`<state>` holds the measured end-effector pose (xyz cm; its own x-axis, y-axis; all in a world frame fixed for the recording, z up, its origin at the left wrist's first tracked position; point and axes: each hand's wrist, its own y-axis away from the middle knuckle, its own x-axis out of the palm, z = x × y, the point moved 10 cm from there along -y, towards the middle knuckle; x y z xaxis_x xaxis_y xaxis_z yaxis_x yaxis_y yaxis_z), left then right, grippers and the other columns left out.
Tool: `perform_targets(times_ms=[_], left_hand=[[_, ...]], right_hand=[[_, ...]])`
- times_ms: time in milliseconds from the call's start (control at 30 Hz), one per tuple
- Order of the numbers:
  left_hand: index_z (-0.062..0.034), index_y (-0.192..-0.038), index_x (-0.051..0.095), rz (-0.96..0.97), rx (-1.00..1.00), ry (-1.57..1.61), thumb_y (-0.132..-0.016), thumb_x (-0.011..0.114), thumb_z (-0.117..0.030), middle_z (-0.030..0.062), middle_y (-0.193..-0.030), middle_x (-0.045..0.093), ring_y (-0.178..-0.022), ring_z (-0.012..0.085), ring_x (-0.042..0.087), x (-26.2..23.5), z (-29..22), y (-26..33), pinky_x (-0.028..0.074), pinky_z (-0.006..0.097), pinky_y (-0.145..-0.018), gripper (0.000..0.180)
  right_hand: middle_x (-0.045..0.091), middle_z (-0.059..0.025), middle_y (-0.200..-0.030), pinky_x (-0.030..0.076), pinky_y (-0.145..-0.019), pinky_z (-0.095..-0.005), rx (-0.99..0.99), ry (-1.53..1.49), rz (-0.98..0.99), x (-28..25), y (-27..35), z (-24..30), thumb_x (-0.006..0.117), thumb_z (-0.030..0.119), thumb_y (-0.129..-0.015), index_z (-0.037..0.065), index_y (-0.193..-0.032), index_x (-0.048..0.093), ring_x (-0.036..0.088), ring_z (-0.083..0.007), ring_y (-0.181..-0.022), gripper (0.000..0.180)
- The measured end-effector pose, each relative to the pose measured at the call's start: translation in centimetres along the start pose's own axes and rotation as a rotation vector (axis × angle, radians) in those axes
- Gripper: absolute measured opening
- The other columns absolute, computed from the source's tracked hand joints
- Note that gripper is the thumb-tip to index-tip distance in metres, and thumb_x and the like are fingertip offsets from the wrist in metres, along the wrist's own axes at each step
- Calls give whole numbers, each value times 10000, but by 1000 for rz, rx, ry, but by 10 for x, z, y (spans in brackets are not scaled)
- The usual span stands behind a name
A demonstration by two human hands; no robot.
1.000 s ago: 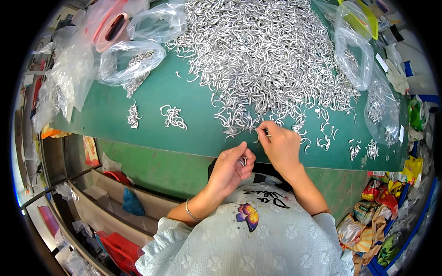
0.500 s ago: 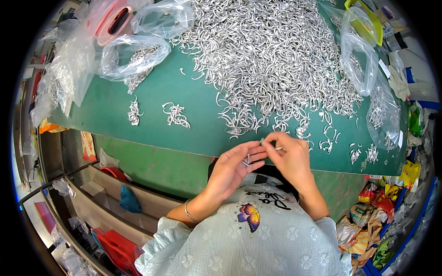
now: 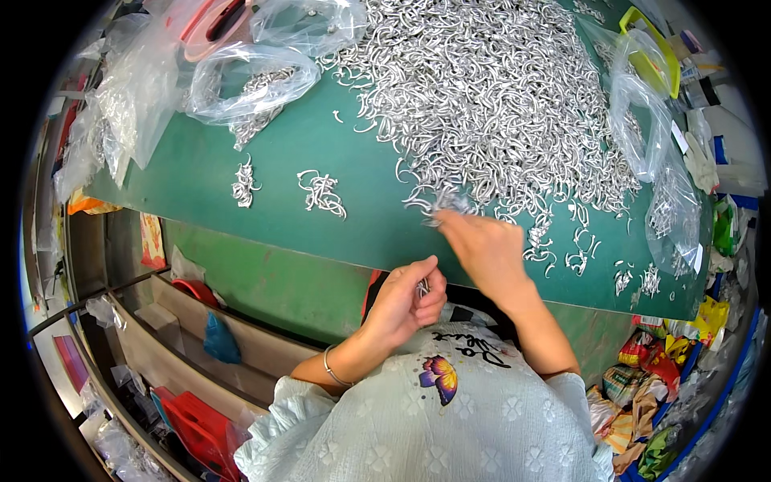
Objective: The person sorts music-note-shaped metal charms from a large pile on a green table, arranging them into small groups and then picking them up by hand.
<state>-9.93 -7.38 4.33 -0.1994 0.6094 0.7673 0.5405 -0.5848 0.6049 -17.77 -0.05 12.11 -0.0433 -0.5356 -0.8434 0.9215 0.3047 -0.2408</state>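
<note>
A large heap of small curved silver metal pieces covers the far middle of the green table. My right hand reaches to the heap's near edge, its fingertips drawn together among blurred pieces. Whether a piece is pinched there is too smeared to make out. Close to my body, in front of the table edge, my left hand is curled with the palm turned inward. A few silver curved pieces show between its thumb and fingers.
Two small piles of pieces, one farther left and another, lie left of the heap. Clear plastic bags with pieces stand at the left; another bag lies right. A yellow-green basket is at the far right.
My right hand has moved from beside my left hand forward to the heap's edge. My left fingers have curled in over the pieces. The view has shifted slightly.
</note>
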Motion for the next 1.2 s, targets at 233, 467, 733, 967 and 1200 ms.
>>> perform_targets(times_ms=[233, 467, 733, 967, 1200], left_hand=[[-8, -1008, 538, -21, 134, -1, -960, 418, -208, 11, -626, 380, -521, 97, 339, 2, -14, 1, 281, 226, -466, 238], [-4, -989, 545, -87, 258, -202, -956, 441, -181, -18, -635, 353, -532, 75, 321, 2, -28, 1, 280, 218, -457, 208], [-8, -953, 555, -11, 165, -75, -972, 443, -201, -37, -600, 338, -496, 49, 297, 4, -28, -2, 263, 206, -433, 224], [19, -1134, 542, -66, 281, -81, -965, 459, -236, 60, -823, 561, -704, 118, 523, -3, -32, -4, 438, 237, -596, 317], [41, -1189, 527, 22, 287, -65, -948, 484, -146, 129, -1046, 622, -966, 194, 600, 3, -31, -11, 494, 330, -871, 309]], right_hand=[[627, -89, -619, 433, -443, -339, 369, 57, -144, -47, 23, -60, 670, 126, -802, 107, -887, 655, 603, -244, -499, 88], [587, -75, -555, 408, -423, -339, 416, -49, -110, -40, 18, -46, 686, 164, -800, 122, -892, 648, 569, -247, -449, 108], [566, -68, -507, 387, -394, -330, 287, 120, -126, -11, -7, -21, 718, 206, -776, 118, -818, 634, 562, -225, -422, 129], [529, -63, -492, 385, -400, -321, 348, -152, -81, -24, 8, -29, 682, 125, -781, 82, -803, 636, 536, -218, -403, 66], [485, -56, -489, 394, -415, -258, 460, -397, -75, -27, 18, -39, 663, 59, -798, 64, -866, 646, 481, -141, -390, 70]])
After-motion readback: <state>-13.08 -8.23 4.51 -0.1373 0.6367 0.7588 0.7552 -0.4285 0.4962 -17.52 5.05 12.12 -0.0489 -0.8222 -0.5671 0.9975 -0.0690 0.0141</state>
